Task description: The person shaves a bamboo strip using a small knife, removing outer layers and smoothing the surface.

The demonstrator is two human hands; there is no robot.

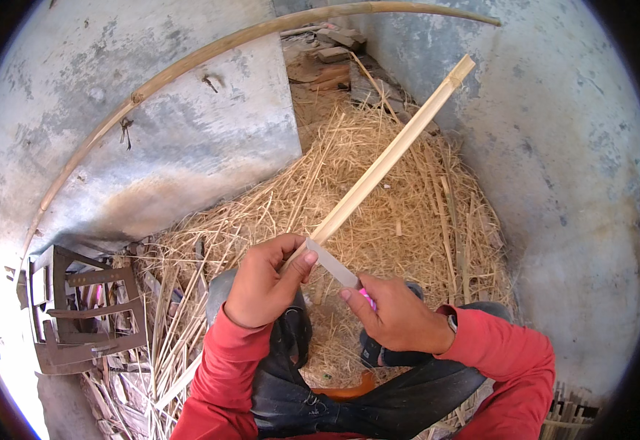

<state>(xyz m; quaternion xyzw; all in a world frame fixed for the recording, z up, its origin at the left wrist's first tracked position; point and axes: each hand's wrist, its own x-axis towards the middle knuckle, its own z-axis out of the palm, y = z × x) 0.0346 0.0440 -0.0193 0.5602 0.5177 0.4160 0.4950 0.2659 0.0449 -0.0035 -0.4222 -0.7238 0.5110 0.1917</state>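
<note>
In the head view, the left hand [261,286] pinches the strip [393,155], which slants from centre to upper right; the right hand [401,314] is wrapped round a knife [336,265]. Pushed too hard, it could slip into the nearby left thumb [298,270].

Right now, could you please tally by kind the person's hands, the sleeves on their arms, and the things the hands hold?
Hands: 2
Red sleeves: 2
Knife: 1
Bamboo strip: 1
Total: 6
</note>
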